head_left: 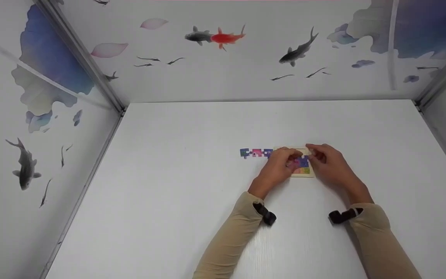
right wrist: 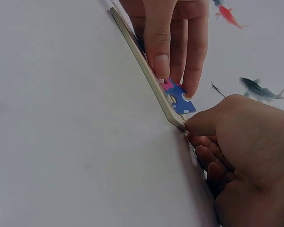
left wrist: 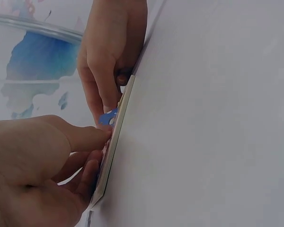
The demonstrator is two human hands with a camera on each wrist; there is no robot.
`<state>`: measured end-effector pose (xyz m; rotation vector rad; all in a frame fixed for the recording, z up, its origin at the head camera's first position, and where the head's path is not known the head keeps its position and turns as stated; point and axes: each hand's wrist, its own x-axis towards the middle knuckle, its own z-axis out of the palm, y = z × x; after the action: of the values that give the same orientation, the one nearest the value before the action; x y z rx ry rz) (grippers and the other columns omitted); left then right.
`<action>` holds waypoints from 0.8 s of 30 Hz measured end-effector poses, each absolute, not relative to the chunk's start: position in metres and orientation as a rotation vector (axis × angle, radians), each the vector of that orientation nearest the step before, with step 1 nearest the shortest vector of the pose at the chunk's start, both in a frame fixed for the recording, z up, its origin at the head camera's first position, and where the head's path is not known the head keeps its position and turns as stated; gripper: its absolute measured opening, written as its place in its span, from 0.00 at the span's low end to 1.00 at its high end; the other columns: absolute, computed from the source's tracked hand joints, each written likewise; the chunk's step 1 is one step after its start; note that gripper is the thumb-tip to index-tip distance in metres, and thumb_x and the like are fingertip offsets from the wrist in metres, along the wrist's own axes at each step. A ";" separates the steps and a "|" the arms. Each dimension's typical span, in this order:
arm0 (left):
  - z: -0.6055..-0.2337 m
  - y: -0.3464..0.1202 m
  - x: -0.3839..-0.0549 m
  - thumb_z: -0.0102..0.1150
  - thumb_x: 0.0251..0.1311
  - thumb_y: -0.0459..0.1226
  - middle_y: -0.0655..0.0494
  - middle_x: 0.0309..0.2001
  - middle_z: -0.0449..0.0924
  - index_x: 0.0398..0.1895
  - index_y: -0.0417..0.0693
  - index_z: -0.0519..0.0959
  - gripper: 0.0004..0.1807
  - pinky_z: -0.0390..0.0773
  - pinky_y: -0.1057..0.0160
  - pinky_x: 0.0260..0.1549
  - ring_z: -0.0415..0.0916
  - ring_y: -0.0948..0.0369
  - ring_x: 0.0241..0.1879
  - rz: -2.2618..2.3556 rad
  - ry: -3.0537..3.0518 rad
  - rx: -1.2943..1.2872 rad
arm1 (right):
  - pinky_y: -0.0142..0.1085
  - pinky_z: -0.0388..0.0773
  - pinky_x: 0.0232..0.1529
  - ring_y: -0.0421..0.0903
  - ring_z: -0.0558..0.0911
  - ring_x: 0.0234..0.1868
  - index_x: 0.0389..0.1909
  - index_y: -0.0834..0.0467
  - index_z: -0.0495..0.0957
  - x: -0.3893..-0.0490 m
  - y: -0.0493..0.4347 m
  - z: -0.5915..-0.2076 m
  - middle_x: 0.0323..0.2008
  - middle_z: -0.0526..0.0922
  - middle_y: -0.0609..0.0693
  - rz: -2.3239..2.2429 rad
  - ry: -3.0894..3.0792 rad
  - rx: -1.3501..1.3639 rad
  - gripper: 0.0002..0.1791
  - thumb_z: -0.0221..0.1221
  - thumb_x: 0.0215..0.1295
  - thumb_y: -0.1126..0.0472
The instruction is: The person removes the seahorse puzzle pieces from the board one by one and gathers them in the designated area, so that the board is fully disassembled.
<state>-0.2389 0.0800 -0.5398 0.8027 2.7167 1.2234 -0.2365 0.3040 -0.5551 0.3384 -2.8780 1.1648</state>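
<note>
A small puzzle board (head_left: 303, 175) with a pale wooden frame lies on the table, partly hidden under the hands. My left hand (head_left: 279, 166) reaches over its left side. Its thumb and fingers pinch a blue puzzle piece (right wrist: 181, 100), which stands tilted up from the board in the right wrist view. At the board's right edge is my right hand (head_left: 331, 164), its thumb and curled fingers gripping the frame at a corner (right wrist: 177, 122). Coloured pieces (head_left: 305, 170) sit inside the frame, orange and green along the near side.
Left of the board, a row of loose puzzle pieces (head_left: 256, 152) in blue, green and pink lies on the white table (head_left: 161, 186). White panels (head_left: 246, 81) painted with fish stand along the back and sides. Each sleeve carries a black wrist camera (head_left: 269, 218).
</note>
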 end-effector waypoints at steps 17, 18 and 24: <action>-0.541 0.093 -0.233 0.66 0.73 0.28 0.56 0.52 0.89 0.59 0.49 0.89 0.16 0.80 0.75 0.55 0.82 0.68 0.50 1.304 2.812 0.594 | 0.25 0.70 0.43 0.47 0.75 0.43 0.72 0.60 0.79 -0.236 0.304 -0.556 0.45 0.82 0.57 1.169 -2.839 0.346 0.23 0.60 0.80 0.64; -0.541 0.093 -0.233 0.66 0.72 0.27 0.56 0.52 0.89 0.59 0.49 0.89 0.16 0.80 0.75 0.54 0.83 0.67 0.50 1.309 2.817 0.599 | 0.25 0.70 0.43 0.47 0.75 0.42 0.72 0.60 0.79 -0.236 0.304 -0.556 0.44 0.82 0.56 1.166 -2.834 0.352 0.23 0.60 0.80 0.63; -0.543 0.094 -0.235 0.66 0.72 0.29 0.56 0.50 0.90 0.57 0.48 0.90 0.15 0.80 0.75 0.54 0.84 0.67 0.49 1.326 2.827 0.616 | 0.31 0.71 0.47 0.49 0.74 0.46 0.76 0.61 0.75 -0.234 0.304 -0.553 0.46 0.80 0.56 1.152 -2.893 0.382 0.31 0.66 0.78 0.52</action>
<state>-0.2350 0.0939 -0.5429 0.6164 2.8269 1.3261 -0.2344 0.3039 -0.5526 0.3825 -2.8927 1.1520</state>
